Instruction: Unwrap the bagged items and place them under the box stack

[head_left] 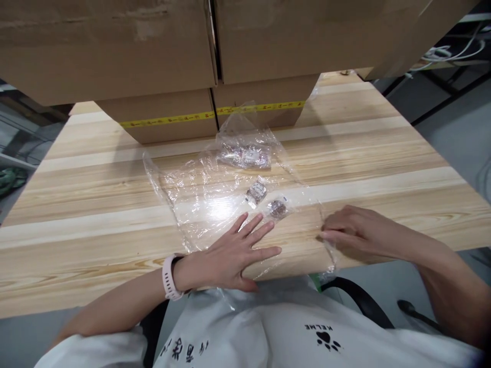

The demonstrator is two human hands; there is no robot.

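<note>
A large clear plastic bag point(215, 199) lies spread flat on the wooden table point(76, 204). My left hand point(233, 253), with a pale pink watch on the wrist, rests flat on the bag's near part, fingers stretched out. My right hand point(353, 232) has its fingers closed on the bag's right edge. Two small clear packets point(256, 193) point(277, 208) with dark parts inside lie just beyond my left fingertips. A bigger bundle of such packets point(243, 155) sits inside the bag's far end.
Stacked cardboard boxes point(172, 117) with yellow tape stand at the table's back, and more boxes overhang above. A black chair frame point(356, 296) shows under the table's front edge. White cables point(445, 53) lie at the far right.
</note>
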